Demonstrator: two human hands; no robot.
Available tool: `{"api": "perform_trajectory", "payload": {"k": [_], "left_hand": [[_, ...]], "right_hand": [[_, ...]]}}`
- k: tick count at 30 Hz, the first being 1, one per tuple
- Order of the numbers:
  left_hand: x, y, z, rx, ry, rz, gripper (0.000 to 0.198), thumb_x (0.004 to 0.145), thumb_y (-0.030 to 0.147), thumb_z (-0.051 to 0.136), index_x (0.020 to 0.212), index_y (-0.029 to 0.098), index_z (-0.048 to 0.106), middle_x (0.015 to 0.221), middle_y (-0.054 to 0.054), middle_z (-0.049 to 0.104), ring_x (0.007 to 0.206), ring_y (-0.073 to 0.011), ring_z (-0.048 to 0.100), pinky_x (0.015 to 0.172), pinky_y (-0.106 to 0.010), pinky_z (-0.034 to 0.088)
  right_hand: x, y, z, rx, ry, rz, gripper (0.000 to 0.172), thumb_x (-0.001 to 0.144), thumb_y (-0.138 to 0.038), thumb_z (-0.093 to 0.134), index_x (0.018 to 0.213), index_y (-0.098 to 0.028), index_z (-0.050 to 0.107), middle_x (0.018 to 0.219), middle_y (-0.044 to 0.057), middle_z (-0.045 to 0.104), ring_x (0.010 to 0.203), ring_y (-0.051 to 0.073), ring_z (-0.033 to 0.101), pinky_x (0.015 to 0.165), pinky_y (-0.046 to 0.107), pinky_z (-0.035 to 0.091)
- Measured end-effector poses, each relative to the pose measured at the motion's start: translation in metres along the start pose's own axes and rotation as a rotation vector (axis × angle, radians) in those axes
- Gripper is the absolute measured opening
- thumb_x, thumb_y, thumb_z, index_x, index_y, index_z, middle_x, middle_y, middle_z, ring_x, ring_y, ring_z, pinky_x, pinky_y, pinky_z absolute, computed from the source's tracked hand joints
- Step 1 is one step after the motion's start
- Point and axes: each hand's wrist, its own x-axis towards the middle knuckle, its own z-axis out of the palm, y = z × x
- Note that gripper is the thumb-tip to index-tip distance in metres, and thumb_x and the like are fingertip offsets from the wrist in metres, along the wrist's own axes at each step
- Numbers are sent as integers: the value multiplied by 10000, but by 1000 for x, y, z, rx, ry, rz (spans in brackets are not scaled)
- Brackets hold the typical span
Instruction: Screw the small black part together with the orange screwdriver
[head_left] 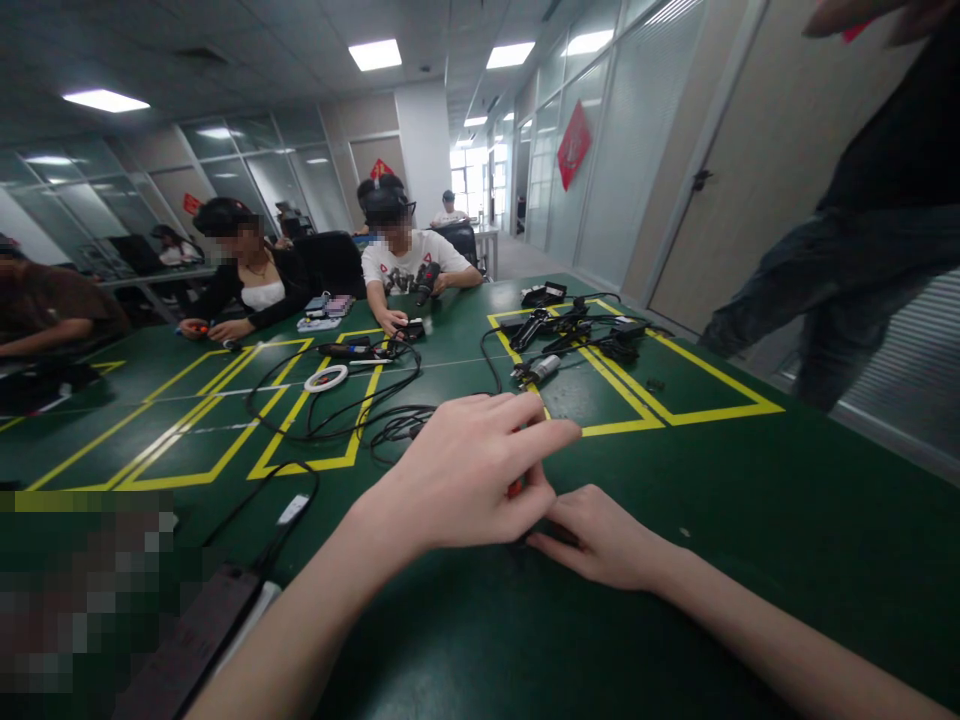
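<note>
My left hand (480, 465) is over the near middle of the green table, its fingers bent and closed around something mostly hidden. A small red-orange bit (514, 488) shows between those fingers. Close against it on the right, my right hand (607, 535) lies low, with thumb and fingers closed on a dark piece (561, 533) near the tabletop. Whether the red-orange bit and the dark piece belong to one thing, I cannot tell. Just beyond my left hand lies a silver-and-black tool (541, 371), and black cable coils (397, 425) lie behind my left wrist.
Yellow tape (622, 425) marks rectangles on the green table (750, 520). Black tools and cables (570, 330) lie ahead to the right. A white ring (326, 378) sits left of centre. Several people sit across the table; a standing person (847, 240) is at right.
</note>
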Motion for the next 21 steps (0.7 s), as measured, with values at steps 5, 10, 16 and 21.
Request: {"api": "perform_trajectory", "payload": {"k": [5, 10, 16, 21], "left_hand": [[-1, -1, 0, 33, -23, 4, 376, 913, 102, 459, 1188, 192, 698, 1023, -39, 677, 813, -169, 629, 653, -299, 418], [-1, -1, 0, 5, -40, -22, 340, 968, 148, 453, 1214, 196, 683, 1010, -31, 679, 763, -150, 620, 612, -282, 401], [0, 0, 1, 25, 7, 31, 403, 915, 104, 478, 1261, 208, 656, 1064, -38, 682, 835, -163, 638, 695, -287, 445], [-1, 0, 2, 24, 17, 21, 362, 978, 154, 471, 1291, 226, 637, 1103, -28, 685, 766, -141, 628, 624, -281, 419]], "right_hand": [[-1, -1, -1, -12, 10, -2, 292, 1016, -318, 535, 1239, -182, 665, 889, 78, 800, 761, 225, 754, 643, 275, 442], [0, 0, -2, -4, 10, -7, 291, 1015, -314, 533, 1228, -172, 671, 872, 80, 794, 733, 223, 742, 633, 276, 437], [0, -2, -3, -5, 1, -4, 296, 1018, -309, 531, 1236, -164, 668, 860, 83, 791, 722, 236, 743, 630, 287, 436], [0, -1, -3, 5, -12, 5, 288, 1018, -312, 535, 1233, -175, 669, 875, 79, 796, 742, 235, 750, 642, 283, 448]]}}
